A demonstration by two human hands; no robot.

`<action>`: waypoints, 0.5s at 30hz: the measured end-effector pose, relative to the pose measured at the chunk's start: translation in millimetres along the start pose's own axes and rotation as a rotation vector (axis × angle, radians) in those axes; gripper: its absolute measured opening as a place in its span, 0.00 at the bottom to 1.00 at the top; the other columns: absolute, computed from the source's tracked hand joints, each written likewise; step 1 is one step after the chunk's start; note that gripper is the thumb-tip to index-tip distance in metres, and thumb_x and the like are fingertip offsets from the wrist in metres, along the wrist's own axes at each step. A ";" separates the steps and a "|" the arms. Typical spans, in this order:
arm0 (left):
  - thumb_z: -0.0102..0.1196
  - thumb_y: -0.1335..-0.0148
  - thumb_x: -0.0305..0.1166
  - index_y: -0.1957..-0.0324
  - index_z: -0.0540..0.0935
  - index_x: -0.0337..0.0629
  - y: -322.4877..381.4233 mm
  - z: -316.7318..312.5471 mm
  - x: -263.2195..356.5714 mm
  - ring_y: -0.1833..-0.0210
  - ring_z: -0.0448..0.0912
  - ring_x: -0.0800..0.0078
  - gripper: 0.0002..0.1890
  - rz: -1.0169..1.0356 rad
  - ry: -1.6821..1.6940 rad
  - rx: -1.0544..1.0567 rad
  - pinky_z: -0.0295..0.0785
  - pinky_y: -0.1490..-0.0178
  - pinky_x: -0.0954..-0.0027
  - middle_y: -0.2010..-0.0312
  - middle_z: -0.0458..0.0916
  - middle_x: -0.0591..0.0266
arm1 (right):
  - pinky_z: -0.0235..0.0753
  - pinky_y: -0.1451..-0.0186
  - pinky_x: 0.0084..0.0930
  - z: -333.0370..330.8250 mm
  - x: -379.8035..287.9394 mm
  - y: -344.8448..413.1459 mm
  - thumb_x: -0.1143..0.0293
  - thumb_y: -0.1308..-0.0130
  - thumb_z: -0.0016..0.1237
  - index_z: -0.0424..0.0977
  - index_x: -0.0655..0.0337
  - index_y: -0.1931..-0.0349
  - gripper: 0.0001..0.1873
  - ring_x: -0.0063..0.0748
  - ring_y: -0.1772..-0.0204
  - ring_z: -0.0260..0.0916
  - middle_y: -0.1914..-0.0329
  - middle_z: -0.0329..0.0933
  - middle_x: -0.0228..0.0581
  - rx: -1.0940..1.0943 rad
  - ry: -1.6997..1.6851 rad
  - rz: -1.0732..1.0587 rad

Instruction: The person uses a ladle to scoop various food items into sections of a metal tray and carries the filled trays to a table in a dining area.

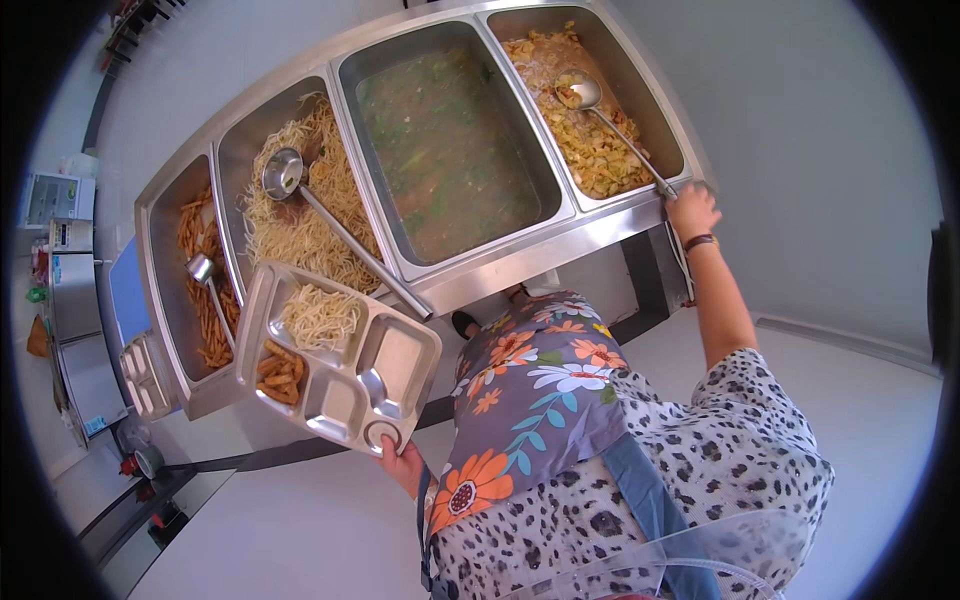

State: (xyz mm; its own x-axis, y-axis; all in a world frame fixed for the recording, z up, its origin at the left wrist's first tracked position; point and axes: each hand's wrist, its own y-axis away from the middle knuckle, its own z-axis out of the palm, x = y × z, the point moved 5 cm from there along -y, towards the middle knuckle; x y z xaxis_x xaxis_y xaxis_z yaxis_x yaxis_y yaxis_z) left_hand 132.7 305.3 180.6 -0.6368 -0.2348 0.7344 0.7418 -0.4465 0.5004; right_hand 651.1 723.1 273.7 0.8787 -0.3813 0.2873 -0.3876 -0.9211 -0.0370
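Note:
My left hand grips the corner of a compartmented steel tray, tilted, with bean sprouts and brown fried strips in two of its compartments. At the right end of the steam table, my right hand is at the handle end of a serving spoon; whether its fingers close on the handle is unclear. The spoon's bowl, with some food in it, rests in a pan of cooked cabbage.
A deep pan of greenish soup lies mid-counter. Left of it, a ladle rests on bean sprouts, its handle over the steel counter edge. A smaller ladle lies in the fried strips. More compartmented trays stand at the far left.

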 end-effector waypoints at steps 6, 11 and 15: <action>0.46 0.42 0.22 0.44 0.61 0.38 65.0 65.8 49.3 0.49 0.70 0.65 0.23 0.116 -0.135 0.025 0.69 0.47 0.65 0.48 0.67 0.55 | 0.68 0.79 0.18 50.9 13.3 1.6 0.67 0.46 0.41 0.72 0.65 0.68 0.11 0.27 0.78 0.68 0.80 0.72 0.37 -1.096 -0.891 -0.217; 0.46 0.43 0.22 0.44 0.62 0.37 49.8 19.0 86.5 0.50 0.71 0.64 0.23 0.075 -0.044 0.071 0.69 0.46 0.61 0.50 0.69 0.54 | 0.71 0.72 0.22 -8.3 -111.6 157.2 0.48 0.49 0.53 0.67 0.70 0.60 0.30 0.25 0.74 0.72 0.75 0.74 0.38 -0.974 -0.778 -0.358; 0.45 0.39 0.31 0.47 0.63 0.32 15.0 0.2 55.7 0.50 0.70 0.65 0.20 0.066 -0.025 0.097 0.68 0.46 0.64 0.52 0.69 0.51 | 0.72 0.79 0.17 -4.8 -239.3 259.8 0.51 0.45 0.51 0.67 0.73 0.63 0.28 0.23 0.76 0.73 0.77 0.73 0.38 -1.217 -1.050 -0.328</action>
State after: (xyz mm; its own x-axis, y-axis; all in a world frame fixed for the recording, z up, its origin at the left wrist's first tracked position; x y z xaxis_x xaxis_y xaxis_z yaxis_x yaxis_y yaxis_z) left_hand 108.4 285.7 229.0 -0.5811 -0.2385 0.7781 0.7997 -0.3450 0.4914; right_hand 338.8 575.4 199.9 0.5588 -0.5447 -0.6254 0.3110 -0.5614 0.7669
